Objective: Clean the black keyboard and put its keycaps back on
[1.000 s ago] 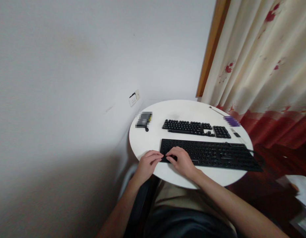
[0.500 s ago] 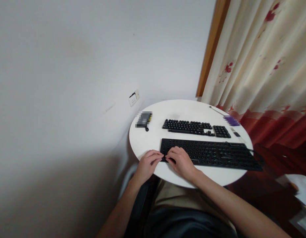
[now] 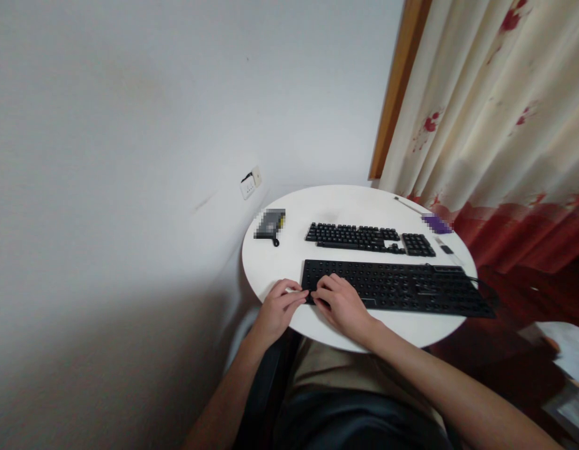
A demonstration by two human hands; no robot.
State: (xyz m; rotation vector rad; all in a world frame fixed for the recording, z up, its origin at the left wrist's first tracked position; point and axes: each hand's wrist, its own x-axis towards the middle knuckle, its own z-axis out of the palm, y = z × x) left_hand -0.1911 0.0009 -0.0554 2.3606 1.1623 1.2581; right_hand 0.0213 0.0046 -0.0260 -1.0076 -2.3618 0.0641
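A black keyboard base [image 3: 401,289], its key sockets bare over most of its surface, lies near the front of the round white table [image 3: 345,331]. At its front left corner my left hand [image 3: 280,306] has thumb and fingers drawn together, tips at the edge. My right hand [image 3: 338,303] rests over the base just beside it, fingers curled and pinched toward the same corner. Between the two sets of fingertips is a small dark spot that blends into the base. Behind the base, loose black keycaps [image 3: 350,237] are laid out in keyboard order, with a separate number-pad block [image 3: 418,245].
A blurred dark packet [image 3: 269,225] lies at the table's left. On the right are a purple blurred item [image 3: 437,224], a thin stick [image 3: 408,205] and a small dark-ended tool [image 3: 446,249]. The wall stands close on the left; a curtain [image 3: 476,125] hangs at right.
The view has shifted slightly, moving the scene a little up and left. Both hands stay at the base's front left corner; the left fingers look slightly more spread.
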